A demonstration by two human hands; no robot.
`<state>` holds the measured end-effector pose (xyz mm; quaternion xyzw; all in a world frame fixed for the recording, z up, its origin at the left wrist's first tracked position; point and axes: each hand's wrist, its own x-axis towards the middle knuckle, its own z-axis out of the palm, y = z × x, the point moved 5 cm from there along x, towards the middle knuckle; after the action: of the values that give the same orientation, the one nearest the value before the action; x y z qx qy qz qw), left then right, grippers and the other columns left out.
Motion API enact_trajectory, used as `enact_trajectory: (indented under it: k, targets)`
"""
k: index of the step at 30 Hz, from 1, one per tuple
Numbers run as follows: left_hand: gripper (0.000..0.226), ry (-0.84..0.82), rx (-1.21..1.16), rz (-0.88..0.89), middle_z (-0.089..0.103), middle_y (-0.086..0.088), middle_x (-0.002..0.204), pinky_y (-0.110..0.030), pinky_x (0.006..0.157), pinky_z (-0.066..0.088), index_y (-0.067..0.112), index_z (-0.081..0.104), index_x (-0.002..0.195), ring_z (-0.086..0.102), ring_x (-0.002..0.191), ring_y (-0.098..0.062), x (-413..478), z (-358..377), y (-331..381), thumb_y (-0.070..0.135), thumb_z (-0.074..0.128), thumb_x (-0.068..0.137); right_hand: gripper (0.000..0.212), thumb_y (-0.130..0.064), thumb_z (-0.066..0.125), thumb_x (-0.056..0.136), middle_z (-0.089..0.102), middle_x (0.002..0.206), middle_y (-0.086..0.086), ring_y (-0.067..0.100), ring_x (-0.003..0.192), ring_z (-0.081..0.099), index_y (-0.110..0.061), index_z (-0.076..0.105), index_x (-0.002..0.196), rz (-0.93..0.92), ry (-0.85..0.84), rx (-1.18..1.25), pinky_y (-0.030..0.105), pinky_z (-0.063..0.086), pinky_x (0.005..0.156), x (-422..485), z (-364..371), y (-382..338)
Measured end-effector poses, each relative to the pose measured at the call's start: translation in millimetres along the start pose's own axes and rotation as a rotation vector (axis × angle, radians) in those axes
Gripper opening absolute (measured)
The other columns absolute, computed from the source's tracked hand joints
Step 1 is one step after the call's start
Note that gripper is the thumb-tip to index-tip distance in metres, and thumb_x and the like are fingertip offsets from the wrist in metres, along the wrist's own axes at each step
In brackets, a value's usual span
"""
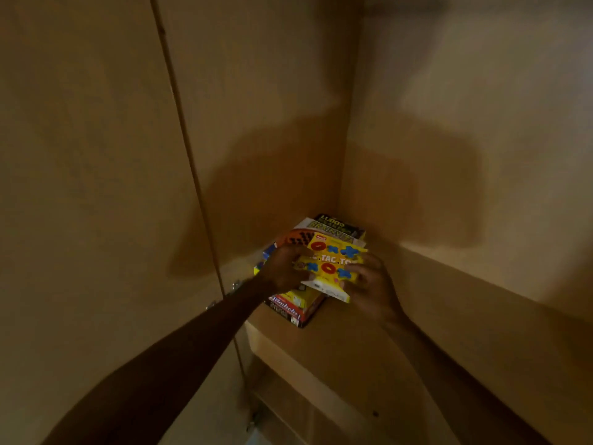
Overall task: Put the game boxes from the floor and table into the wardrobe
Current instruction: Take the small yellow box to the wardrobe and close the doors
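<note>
Fingers (356, 270) curled on both sides: grips the flat yellow cardboard Tic Tac Toe box (330, 263), left hand (282, 271) at its 9 o'clock edge, right hand (373, 285) pinching the 4 o'clock corner. Holds it slightly tilted on top of a stack of glossy rectangular game boxes (290, 308). Sits on the smooth wooden wardrobe shelf (369, 354), tucked toward the back corner at 12 o'clock.

The yellow box (333, 261) on top reads "TAC" and "TO", the rest of its title being covered. Behind it, the black box (340, 224) shows "LUDO" and the white box (322, 231) shows "BRAINVITA". The bottom box (287, 308) carries "Tambola" on its red side.
</note>
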<state>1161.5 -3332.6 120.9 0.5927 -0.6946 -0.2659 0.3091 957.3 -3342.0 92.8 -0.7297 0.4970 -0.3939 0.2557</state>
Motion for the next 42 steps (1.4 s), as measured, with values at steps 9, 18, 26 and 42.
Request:
enact_trajectory:
  k: [9,18,26,42]
  targets:
    - [0.041,0.321,0.503,0.04,0.059,-0.009,0.124,-0.036,0.098,0.042,0.018,0.065,0.12,0.05,0.118,-0.031,-14,-28,-31,0.011,0.055,0.081,0.043,-0.028,0.065,0.089,0.036,0.144,0.012,0.026,0.134,0.04,-0.007,0.06,0.126,-0.155,-0.18,-0.031,0.04,0.05,0.097,37,49,-16]
    - [0.086,0.112,0.639,-0.152,0.016,0.001,0.162,-0.045,0.111,0.036,0.03,0.011,0.153,0.023,0.144,-0.03,-20,-17,-58,0.024,0.063,0.084,0.046,-0.036,0.057,0.092,0.032,0.148,0.017,0.03,0.139,0.027,-0.009,0.058,0.129,-0.179,-0.163,-0.153,0.045,0.042,0.104,47,68,-33]
    - [0.056,0.334,0.256,-0.057,0.031,0.0,0.151,-0.028,0.11,0.03,0.017,0.04,0.143,0.033,0.136,-0.018,-44,-18,-38,0.02,0.056,0.089,0.048,-0.024,0.055,0.095,0.028,0.15,0.012,0.026,0.138,0.033,-0.015,0.045,0.14,-0.175,-0.149,-0.087,0.043,0.048,0.1,30,49,-35]
    - [0.031,0.186,-0.442,-0.119,0.06,0.001,0.111,-0.021,0.077,0.047,0.017,0.062,0.115,0.058,0.1,-0.016,-280,71,-21,0.007,0.067,0.086,0.031,-0.011,0.071,0.083,0.066,0.094,0.002,0.016,0.087,0.062,-0.01,0.066,0.114,0.456,0.214,0.168,0.016,0.044,0.074,-286,5,-42]
